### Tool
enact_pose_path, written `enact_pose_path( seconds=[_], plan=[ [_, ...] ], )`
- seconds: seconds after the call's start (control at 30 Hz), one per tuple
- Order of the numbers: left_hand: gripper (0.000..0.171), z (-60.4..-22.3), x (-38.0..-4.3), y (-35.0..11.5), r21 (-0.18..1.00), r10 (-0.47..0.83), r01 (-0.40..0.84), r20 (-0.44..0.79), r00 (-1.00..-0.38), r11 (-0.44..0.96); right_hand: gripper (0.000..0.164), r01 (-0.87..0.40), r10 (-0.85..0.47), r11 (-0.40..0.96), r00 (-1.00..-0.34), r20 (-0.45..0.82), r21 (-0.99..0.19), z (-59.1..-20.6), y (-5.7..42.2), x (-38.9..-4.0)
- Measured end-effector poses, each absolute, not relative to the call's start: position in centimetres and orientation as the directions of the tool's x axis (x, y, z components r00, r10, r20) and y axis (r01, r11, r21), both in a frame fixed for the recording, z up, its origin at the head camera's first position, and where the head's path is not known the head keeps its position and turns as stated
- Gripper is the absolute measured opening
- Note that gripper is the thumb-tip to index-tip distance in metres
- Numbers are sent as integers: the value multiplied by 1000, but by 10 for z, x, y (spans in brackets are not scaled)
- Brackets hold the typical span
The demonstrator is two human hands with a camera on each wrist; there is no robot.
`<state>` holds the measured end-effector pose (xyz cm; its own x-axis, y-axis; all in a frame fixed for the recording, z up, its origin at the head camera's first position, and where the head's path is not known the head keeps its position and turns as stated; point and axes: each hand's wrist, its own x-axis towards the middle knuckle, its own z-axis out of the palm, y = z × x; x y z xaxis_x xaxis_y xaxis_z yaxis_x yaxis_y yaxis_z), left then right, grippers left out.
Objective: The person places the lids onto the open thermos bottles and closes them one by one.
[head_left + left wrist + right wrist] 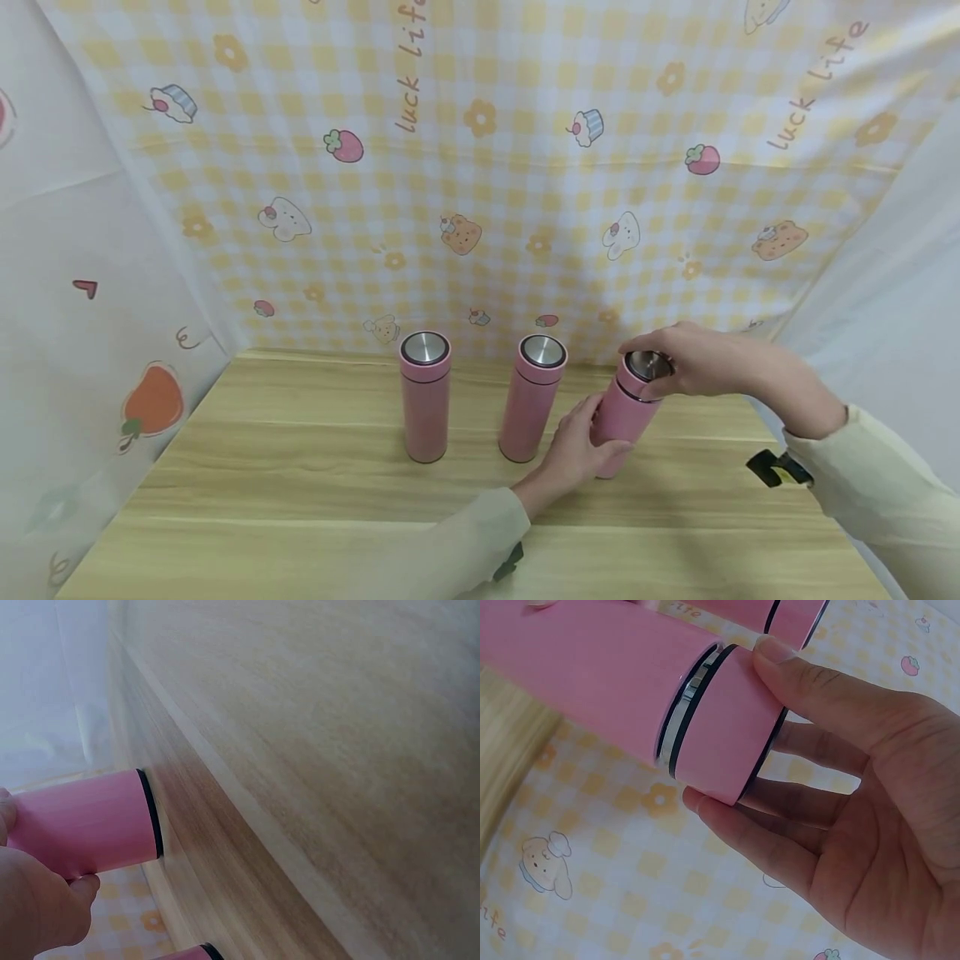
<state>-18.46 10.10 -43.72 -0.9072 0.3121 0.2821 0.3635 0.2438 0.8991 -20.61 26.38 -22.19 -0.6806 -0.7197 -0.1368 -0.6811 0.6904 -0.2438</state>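
The rightmost pink thermos bottle is between both hands, tilted a little to the right at its top. My left hand grips its body; in the left wrist view the fingers curl round the pink wall above the black base ring. Whether that base touches the table, I cannot tell. From above, my right hand holds the bottle's lid by its rim, thumb on one side and fingers on the other. A silver band shows between lid and body in the right wrist view.
Two more pink thermos bottles stand to the left, a middle one near the left hand and a far-left one, both with silver-topped lids on. They are on a wood-grain table. A yellow checked cloth hangs behind.
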Motion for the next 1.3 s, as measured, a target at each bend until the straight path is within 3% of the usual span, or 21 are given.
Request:
enact_pose_path(
  seconds=[0.47, 0.77, 1.0, 1.3],
  plan=[
    [67, -438, -186, 101, 896, 316, 371, 288, -904, 245, 47, -663, -685, 726, -722, -100, -185, -224, 259, -207],
    [66, -438, -186, 101, 893, 319, 373, 287, -903, 253, 72, -668, -693, 715, -716, -86, -207, -221, 266, -205],
    [68, -438, -185, 101, 893, 308, 364, 280, -909, 263, 60, -719, -769, 625, -634, -84, -304, -219, 272, -204],
    [69, -438, -185, 101, 888, 311, 371, 284, -907, 270, 51, -728, -775, 618, -627, -75, -297, -223, 272, -204]
  ],
)
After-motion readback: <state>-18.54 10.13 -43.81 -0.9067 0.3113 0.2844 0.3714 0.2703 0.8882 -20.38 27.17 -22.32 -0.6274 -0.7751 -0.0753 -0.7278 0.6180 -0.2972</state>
